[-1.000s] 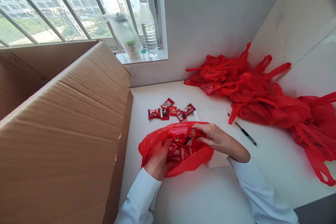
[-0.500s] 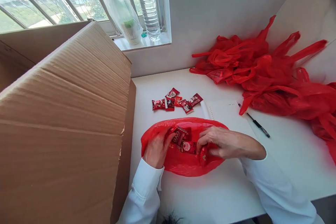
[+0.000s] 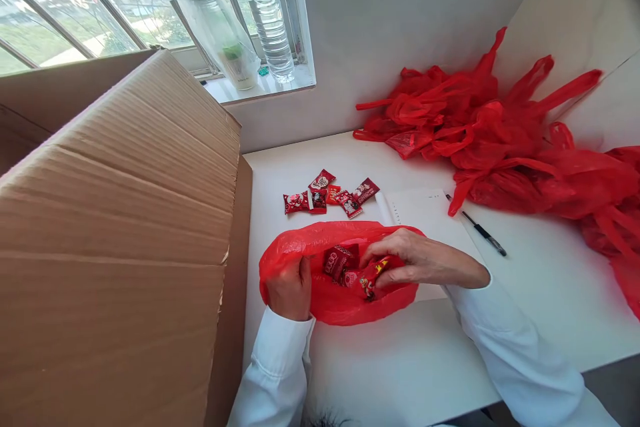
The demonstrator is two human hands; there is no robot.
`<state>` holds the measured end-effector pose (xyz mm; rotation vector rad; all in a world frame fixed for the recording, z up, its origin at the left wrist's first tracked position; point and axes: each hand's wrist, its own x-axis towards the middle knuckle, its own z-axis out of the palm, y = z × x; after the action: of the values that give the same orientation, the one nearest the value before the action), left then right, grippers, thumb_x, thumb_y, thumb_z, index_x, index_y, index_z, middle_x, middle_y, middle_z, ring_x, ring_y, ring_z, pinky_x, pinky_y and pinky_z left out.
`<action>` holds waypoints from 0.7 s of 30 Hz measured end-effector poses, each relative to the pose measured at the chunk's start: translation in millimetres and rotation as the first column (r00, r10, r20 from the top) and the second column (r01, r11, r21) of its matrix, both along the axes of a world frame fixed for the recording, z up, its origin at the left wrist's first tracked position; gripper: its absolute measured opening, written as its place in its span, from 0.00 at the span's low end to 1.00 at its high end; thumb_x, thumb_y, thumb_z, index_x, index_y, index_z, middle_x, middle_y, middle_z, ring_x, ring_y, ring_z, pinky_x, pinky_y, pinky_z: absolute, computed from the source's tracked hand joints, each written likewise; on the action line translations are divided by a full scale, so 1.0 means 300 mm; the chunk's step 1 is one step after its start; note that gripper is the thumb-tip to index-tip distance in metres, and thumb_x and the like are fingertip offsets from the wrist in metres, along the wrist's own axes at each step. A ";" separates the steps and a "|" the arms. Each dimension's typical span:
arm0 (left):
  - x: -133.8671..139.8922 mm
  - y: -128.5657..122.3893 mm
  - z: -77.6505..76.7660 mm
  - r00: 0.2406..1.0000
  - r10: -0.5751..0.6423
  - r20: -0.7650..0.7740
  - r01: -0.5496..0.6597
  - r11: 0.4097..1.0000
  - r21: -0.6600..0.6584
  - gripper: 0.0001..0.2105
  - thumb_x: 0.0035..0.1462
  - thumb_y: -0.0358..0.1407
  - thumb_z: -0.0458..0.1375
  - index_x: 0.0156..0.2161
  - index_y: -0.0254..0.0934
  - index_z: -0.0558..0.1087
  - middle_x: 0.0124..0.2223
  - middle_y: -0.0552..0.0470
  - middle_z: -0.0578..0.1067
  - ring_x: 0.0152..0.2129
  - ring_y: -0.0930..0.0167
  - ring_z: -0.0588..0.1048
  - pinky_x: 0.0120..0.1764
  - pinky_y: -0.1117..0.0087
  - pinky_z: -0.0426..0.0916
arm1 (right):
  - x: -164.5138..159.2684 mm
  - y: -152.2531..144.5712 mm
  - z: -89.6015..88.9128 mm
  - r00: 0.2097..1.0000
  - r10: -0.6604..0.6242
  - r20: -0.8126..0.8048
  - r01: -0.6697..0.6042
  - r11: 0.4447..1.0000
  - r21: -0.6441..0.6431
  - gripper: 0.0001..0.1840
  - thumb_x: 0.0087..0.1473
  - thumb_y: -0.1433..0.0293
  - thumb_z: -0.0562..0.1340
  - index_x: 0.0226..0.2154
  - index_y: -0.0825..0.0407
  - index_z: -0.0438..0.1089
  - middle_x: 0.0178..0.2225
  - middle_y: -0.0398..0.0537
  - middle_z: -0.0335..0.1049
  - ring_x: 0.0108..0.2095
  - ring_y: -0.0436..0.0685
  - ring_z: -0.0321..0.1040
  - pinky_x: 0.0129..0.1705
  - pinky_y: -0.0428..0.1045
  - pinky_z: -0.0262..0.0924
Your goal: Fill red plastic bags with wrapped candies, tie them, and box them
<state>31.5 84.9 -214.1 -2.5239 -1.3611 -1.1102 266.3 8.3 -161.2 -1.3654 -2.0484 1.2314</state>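
Observation:
A red plastic bag (image 3: 350,310) lies on the white table with its mouth spread wide. Inside it are several dark red wrapped candies (image 3: 337,260). My left hand (image 3: 290,288) is at the bag's left side, its fingers curled round the film and partly hidden by it. At the right part of the opening, my right hand (image 3: 405,259) reaches in and pinches a red and yellow wrapped candy (image 3: 373,277). Behind the bag, a small group of wrapped candies (image 3: 323,200) lies loose on the table.
A big cardboard box (image 3: 125,247) stands along the left. A heap of red plastic bags (image 3: 500,140) fills the back right. A sheet of paper (image 3: 425,213) and a black pen (image 3: 484,233) lie behind my right hand. A water bottle (image 3: 273,27) stands on the windowsill.
My left hand has drawn back from the candies to the bag's left edge and closed on the film. My right hand has turned up a red and yellow candy.

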 end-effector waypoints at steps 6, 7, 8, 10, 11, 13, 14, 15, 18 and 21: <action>0.041 -0.038 0.021 0.993 -0.113 -0.035 0.099 0.954 -0.282 0.14 0.57 0.46 0.53 0.31 0.40 0.76 0.24 0.53 0.76 0.21 0.70 0.74 0.25 0.71 0.68 | -0.004 0.011 -0.046 0.997 0.057 0.051 -0.059 0.997 0.045 0.15 0.54 0.57 0.61 0.35 0.50 0.75 0.33 0.43 0.73 0.35 0.51 0.66 0.36 0.45 0.56; 0.047 -0.042 0.026 0.988 -0.145 -0.044 0.121 0.929 -0.350 0.14 0.56 0.48 0.55 0.30 0.41 0.75 0.25 0.53 0.76 0.22 0.69 0.75 0.26 0.71 0.69 | -0.005 0.012 -0.054 0.996 0.052 0.067 -0.057 0.997 0.059 0.14 0.54 0.57 0.61 0.35 0.49 0.76 0.33 0.44 0.73 0.36 0.52 0.66 0.37 0.45 0.56; 0.053 -0.045 0.031 0.983 -0.172 -0.063 0.132 0.905 -0.404 0.13 0.54 0.48 0.56 0.30 0.42 0.75 0.27 0.53 0.76 0.25 0.68 0.75 0.28 0.70 0.70 | -0.006 0.012 -0.061 0.995 0.047 0.084 -0.053 0.996 0.070 0.14 0.54 0.58 0.61 0.35 0.49 0.76 0.34 0.44 0.73 0.36 0.52 0.66 0.38 0.46 0.56; 0.061 -0.046 0.035 0.968 -0.212 -0.134 0.120 0.861 -0.494 0.11 0.50 0.46 0.60 0.35 0.42 0.74 0.33 0.51 0.77 0.30 0.65 0.76 0.33 0.66 0.71 | -0.007 0.012 -0.068 0.992 0.041 0.115 -0.051 0.995 0.086 0.13 0.53 0.59 0.62 0.35 0.49 0.75 0.35 0.45 0.72 0.37 0.53 0.66 0.38 0.47 0.55; 0.064 -0.045 0.035 0.959 -0.224 -0.175 0.097 0.836 -0.540 0.13 0.49 0.45 0.61 0.39 0.42 0.73 0.36 0.49 0.77 0.32 0.62 0.76 0.34 0.64 0.71 | -0.007 0.012 -0.070 0.991 0.037 0.131 -0.050 0.994 0.096 0.12 0.53 0.59 0.62 0.34 0.50 0.75 0.35 0.45 0.71 0.37 0.53 0.66 0.38 0.47 0.55; 0.068 -0.042 0.032 0.945 -0.229 -0.233 0.037 0.783 -0.621 0.18 0.47 0.43 0.62 0.45 0.41 0.71 0.39 0.47 0.77 0.35 0.59 0.76 0.35 0.60 0.71 | -0.007 0.012 -0.067 0.987 0.021 0.159 -0.041 0.992 0.123 0.11 0.53 0.60 0.62 0.30 0.51 0.73 0.35 0.45 0.70 0.36 0.52 0.65 0.37 0.46 0.55; 0.069 -0.041 0.029 0.943 -0.227 -0.243 0.018 0.764 -0.645 0.18 0.48 0.42 0.62 0.45 0.40 0.70 0.40 0.46 0.77 0.36 0.58 0.76 0.36 0.59 0.71 | -0.007 0.012 -0.065 0.985 0.006 0.174 -0.030 0.990 0.138 0.11 0.53 0.61 0.61 0.28 0.51 0.72 0.33 0.44 0.69 0.34 0.51 0.64 0.36 0.46 0.54; 0.070 -0.040 0.026 0.943 -0.226 -0.243 0.011 0.753 -0.658 0.17 0.49 0.41 0.61 0.44 0.40 0.70 0.40 0.46 0.77 0.36 0.57 0.76 0.36 0.58 0.71 | -0.007 0.013 -0.062 0.982 -0.014 0.189 -0.015 0.988 0.154 0.12 0.54 0.61 0.60 0.26 0.52 0.70 0.31 0.44 0.68 0.32 0.51 0.63 0.34 0.46 0.53; 0.069 -0.039 0.013 0.956 -0.225 -0.186 0.038 0.729 -0.683 0.10 0.52 0.37 0.56 0.40 0.39 0.71 0.38 0.47 0.78 0.34 0.59 0.76 0.36 0.58 0.71 | -0.006 0.015 -0.055 0.978 -0.075 0.194 0.039 0.983 0.180 0.15 0.57 0.62 0.57 0.23 0.52 0.65 0.24 0.40 0.62 0.26 0.48 0.57 0.29 0.45 0.50; 0.065 -0.040 0.003 0.983 -0.141 -0.115 0.026 0.734 -0.679 0.11 0.54 0.37 0.52 0.40 0.38 0.72 0.40 0.46 0.78 0.38 0.58 0.76 0.42 0.55 0.70 | -0.003 0.018 -0.050 0.978 -0.149 0.144 0.118 0.971 0.207 0.14 0.58 0.61 0.56 0.25 0.51 0.63 0.23 0.38 0.61 0.25 0.48 0.54 0.28 0.44 0.48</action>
<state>50.8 72.8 -213.2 -3.0872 -1.8843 -0.4176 265.5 13.5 -176.1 -1.5189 -2.0799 0.8625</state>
